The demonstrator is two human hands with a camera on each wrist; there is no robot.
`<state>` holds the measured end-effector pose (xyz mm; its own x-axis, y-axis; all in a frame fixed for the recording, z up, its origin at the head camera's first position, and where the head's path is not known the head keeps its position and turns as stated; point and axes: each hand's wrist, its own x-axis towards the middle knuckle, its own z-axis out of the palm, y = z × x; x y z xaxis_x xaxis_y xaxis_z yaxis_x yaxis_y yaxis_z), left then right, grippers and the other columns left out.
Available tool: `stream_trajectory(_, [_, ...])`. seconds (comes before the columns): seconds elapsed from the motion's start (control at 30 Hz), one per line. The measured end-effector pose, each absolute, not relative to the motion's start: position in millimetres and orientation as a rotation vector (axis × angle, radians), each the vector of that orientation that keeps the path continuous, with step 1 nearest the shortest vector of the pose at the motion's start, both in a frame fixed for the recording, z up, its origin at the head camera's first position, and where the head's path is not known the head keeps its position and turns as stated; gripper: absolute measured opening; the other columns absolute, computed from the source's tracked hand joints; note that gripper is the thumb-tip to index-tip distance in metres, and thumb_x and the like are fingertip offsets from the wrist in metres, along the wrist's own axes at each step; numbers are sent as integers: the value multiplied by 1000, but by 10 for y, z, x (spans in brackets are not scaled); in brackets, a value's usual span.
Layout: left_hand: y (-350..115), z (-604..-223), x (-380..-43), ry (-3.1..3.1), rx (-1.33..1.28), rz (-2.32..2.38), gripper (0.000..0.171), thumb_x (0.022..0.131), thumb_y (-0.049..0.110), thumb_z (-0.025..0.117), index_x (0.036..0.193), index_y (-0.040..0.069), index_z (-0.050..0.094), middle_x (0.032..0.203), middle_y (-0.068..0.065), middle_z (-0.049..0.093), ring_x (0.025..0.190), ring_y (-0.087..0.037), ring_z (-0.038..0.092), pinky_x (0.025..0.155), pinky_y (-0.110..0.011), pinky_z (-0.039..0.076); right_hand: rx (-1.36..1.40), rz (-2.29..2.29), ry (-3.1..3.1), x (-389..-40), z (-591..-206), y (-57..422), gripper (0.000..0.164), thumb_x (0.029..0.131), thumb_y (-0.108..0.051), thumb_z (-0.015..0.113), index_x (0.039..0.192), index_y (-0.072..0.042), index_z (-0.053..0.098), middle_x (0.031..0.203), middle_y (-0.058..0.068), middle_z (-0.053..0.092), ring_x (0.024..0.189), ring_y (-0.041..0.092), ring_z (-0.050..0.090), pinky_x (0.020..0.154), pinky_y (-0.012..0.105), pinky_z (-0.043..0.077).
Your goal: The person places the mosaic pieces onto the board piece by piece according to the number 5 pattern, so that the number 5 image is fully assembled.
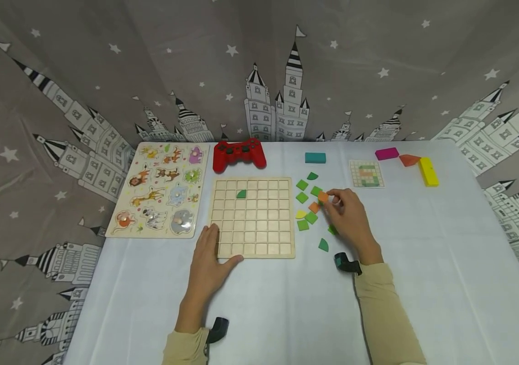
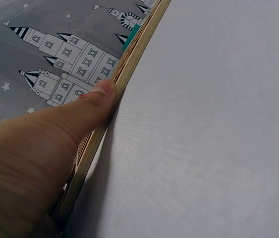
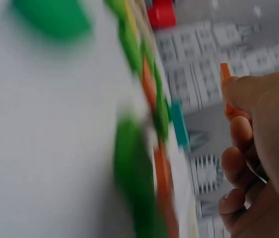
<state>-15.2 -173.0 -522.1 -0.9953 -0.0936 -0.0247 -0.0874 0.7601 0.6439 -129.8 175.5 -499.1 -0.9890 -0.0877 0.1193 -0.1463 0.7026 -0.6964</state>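
Right hand: R hand point(image 1: 349, 215) has an orange tile point(image 1: 323, 197) pinched btwn thumb & index; other fingers loosely curled. R wrist cam shows that tile held up off the cloth.
Held tile: btw it's just past the grid board's right edge, over the loose bunch.
Left hand: L hand point(image 1: 206, 271) isn't gripping anything, fingers pretty straight on the grid board's left edge near its near-left corner, thumb out along the near edge. L wrist cam has the thumb touching the rim.
Grid board: wooden grid board point(image 1: 253, 218), flat on the table point(image 1: 423, 274), a bit left of the middle. One green quarter-round point(image 1: 241, 194) sits in it, 2nd row from the far edge, 3rd col from the left.
Loose tiles: off the board's right edge, incl. green squares point(image 1: 302, 197), another orange tile point(image 1: 314, 207), a yellow leaf-shaped pc point(image 1: 301, 214) & 2 more green quarter-rounds point(image 1: 324, 245). R hand partly hides some, so no exact count, sry.
Pattern card: small card point(image 1: 366, 174) w/ a coloured grid, right of the tiles, twd the table's far edge.
Far edge, L to R: animal puzzle point(image 1: 140, 212) by the far-left corner, red controller point(image 1: 239, 154), teal block point(image 1: 315, 157), magenta block point(image 1: 386, 153), orange-red pc point(image 1: 409, 160), yellow block point(image 1: 429, 171).
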Motion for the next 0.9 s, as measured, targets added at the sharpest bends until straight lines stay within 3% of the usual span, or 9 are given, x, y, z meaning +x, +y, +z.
stream_trajectory(0.23, [-1731,-5243,-160,-2928,134,-1068,111,76,41,89,160,1,27,167,-21,28,159,-38,15,127,-60,19,491,1196,-2819,-1366,-4941,1047,31,99,-27,69,123,-7,66,95,7,58,87,23,50,77,36,43])
stream_trajectory(0.5, [-1756,-5223,-170,-2965,132,-1055,111,80,46,85,161,1,24,168,-20,26,160,-36,13,127,-58,19,750,1085,-2889,-1487,-5024,330,31,101,-31,64,124,-11,67,97,1,61,91,17,53,84,36,50])
stream_trajectory(0.9, [-1760,-5250,-166,-2944,121,-1037,110,79,43,87,160,0,27,166,-21,29,158,-39,17,125,-61,23,768,937,-2993,-1625,-5079,-2,30,101,-33,65,124,-14,70,98,0,63,92,16,56,81,32,51])
